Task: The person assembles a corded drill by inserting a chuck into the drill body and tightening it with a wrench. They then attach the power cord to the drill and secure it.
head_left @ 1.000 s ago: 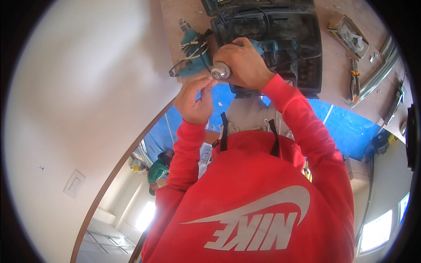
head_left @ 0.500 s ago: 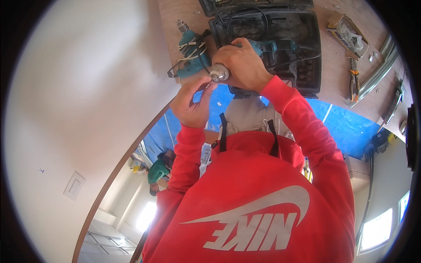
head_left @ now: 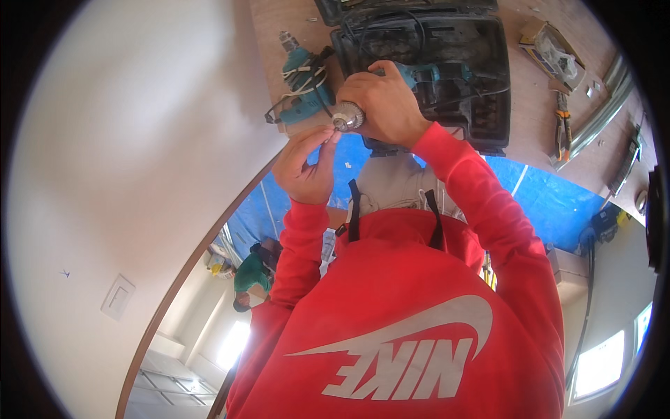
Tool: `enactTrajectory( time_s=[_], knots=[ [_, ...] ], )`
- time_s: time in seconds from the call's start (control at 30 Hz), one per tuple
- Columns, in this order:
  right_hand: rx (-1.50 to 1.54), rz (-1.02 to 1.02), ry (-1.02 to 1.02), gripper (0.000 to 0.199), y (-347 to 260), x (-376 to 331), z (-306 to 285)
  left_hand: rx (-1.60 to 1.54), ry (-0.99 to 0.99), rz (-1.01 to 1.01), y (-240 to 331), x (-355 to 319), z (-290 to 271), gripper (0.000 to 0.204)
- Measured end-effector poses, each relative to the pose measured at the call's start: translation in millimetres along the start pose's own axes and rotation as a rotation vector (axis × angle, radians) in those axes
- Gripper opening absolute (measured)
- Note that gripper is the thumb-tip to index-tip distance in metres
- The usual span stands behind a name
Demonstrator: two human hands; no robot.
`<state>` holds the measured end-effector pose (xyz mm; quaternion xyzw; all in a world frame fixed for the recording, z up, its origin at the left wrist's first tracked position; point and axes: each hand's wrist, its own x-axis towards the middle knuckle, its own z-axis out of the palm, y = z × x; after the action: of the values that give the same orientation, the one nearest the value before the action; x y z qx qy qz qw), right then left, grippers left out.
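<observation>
Right hand (head_left: 385, 106) wraps the teal drill (head_left: 424, 74) behind its chuck (head_left: 348, 116), over the open black case (head_left: 481, 40); left hand (head_left: 307, 171) presses thumb and fingertips together at the chuck's mouth, anything between them hidden; drill is secured, chuck work appears unfinished

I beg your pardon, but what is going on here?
The right hand grips a teal drill just behind its metal chuck. The left hand has its fingertips at the chuck's front end; anything between them is too small to tell. A second teal drill lies left of the open black case.
</observation>
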<state>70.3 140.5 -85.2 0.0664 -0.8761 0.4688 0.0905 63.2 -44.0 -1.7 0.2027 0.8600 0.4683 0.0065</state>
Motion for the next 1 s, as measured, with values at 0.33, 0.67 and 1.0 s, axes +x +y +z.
enactTrajectory(
  time_s=[0.33,0.67,1.0],
  knots=[
    [0.005,-0.123,-0.089,0.057,6.2,-5.4,-10.8,-0.008,0.051,-0.044,-2.6,-6.3,2.1,0.016],
    [0.105,-0.066,-0.1,0.055,9.1,-8.1,-6.7,-0.003,-0.01,0.016,-2.3,-8.1,0.2,0.019],
    [0.17,-0.093,-0.133,0.054,12.9,-7.4,-9.3,-0.074,-0.065,-0.056,-3.9,1.7,-3.2,0.023]
  ],
)
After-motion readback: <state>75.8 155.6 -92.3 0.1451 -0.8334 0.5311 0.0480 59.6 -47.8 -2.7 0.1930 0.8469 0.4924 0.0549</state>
